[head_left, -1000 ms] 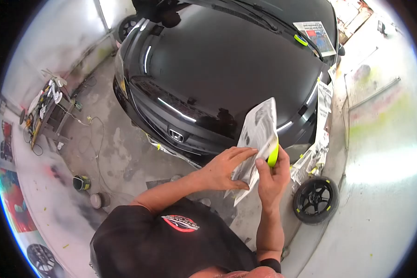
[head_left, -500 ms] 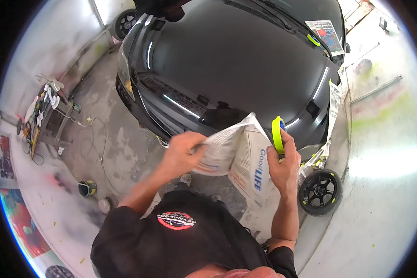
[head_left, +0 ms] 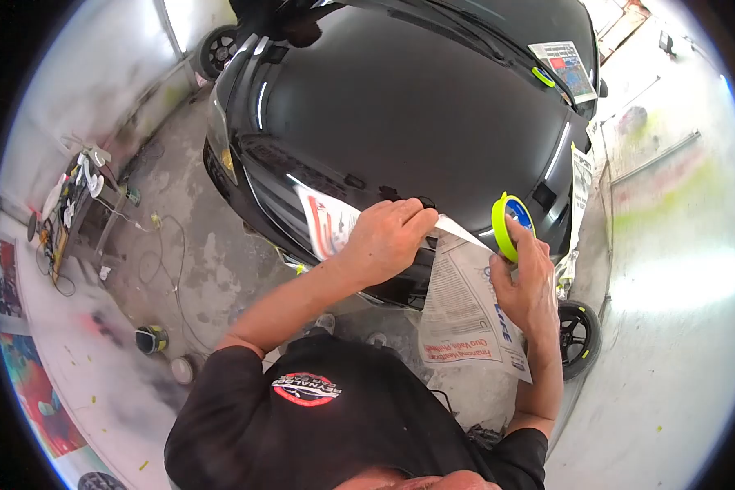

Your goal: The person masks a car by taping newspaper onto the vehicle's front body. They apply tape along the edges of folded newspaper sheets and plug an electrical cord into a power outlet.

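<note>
Black shirt [head_left: 367,441] worn, loosely cut; short sleeves [head_left: 220,396] noted, ended near the elbows. On the left chest a rounded badge [head_left: 306,389] is printed: red border, dark centre, white lettering across, REYNALDO made out, smaller words blurred. Left hand [head_left: 392,241], right hand [head_left: 527,282] and forearms [head_left: 298,306] seen bare. Shoe tips [head_left: 325,323] glimpsed, pale.

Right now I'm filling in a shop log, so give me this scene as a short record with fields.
Left hand: grips newspaper
Right hand: holds green tape
Newspaper position: hangs between the hands, in front of the car
Car: black, hood closed
On car: second roll beside a printed sheet
Floor, picture right: wheel, partly behind the right arm
Floor, picture left: can
</note>
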